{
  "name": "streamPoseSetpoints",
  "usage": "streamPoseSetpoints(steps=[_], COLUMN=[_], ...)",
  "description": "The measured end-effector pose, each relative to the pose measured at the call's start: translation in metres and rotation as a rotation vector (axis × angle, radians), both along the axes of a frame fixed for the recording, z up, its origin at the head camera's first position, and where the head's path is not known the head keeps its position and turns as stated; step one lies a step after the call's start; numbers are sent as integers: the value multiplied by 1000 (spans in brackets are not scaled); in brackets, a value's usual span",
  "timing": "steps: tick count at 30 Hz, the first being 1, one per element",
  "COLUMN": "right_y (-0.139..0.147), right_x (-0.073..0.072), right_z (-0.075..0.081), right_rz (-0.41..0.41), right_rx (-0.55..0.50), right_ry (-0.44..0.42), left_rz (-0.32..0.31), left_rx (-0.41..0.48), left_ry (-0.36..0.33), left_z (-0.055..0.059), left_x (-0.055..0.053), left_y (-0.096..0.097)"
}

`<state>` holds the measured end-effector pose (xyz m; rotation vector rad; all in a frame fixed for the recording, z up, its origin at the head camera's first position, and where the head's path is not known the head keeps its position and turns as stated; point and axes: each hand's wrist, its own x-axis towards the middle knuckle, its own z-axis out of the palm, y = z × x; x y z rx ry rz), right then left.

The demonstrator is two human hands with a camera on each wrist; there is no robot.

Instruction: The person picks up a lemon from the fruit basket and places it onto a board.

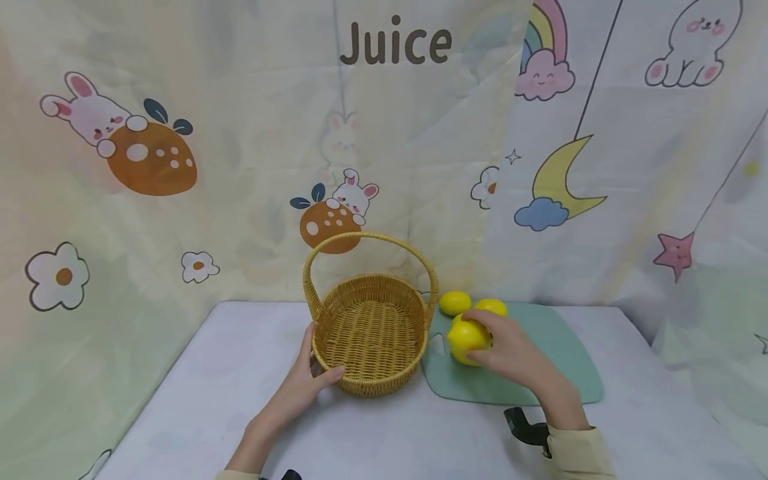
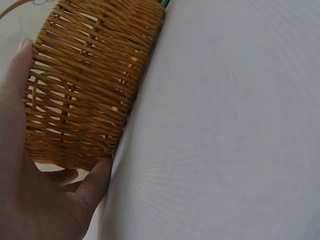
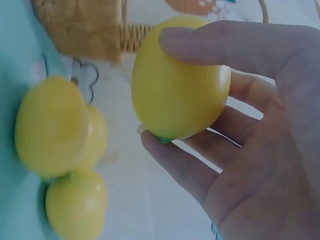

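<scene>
A round wicker basket [image 1: 372, 340] with a tall arched handle stands on the table, its woven floor showing. My left hand [image 1: 303, 383] holds it by the near left side, thumb at the rim. In the left wrist view, fingers reach round the wicker wall [image 2: 85, 85] low down by the tabletop. A yellow lemon [image 3: 175, 85] is held between the thumb and fingers of my right hand [image 1: 516, 350], to the right of the basket. In the right wrist view the held lemon is apart from three other lemons [image 3: 50, 127], which sit together on a green board.
The pale green cutting board [image 1: 540, 353] lies right of the basket, with a lemon [image 1: 455, 303] at its back left. White cloth covers the table [image 1: 240, 347]. A printed curtain [image 1: 258, 167] hangs behind.
</scene>
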<state>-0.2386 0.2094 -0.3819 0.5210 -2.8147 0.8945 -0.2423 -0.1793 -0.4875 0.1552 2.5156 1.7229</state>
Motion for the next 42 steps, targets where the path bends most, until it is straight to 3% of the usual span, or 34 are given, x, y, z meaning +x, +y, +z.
streamPoseSetpoints(steps=[15, 29, 42], right_y=[56, 70, 77], right_x=[-13, -22, -19], right_z=[-16, -42, -42], right_rz=[-80, -94, -73], right_rx=[70, 146, 76], right_ry=[-53, -93, -162], left_rz=[-4, -1, 5], left_rx=[20, 16, 3], left_ry=[3, -6, -2], left_z=[-1, 1, 2], left_x=[-2, 0, 0], left_y=[1, 1, 1])
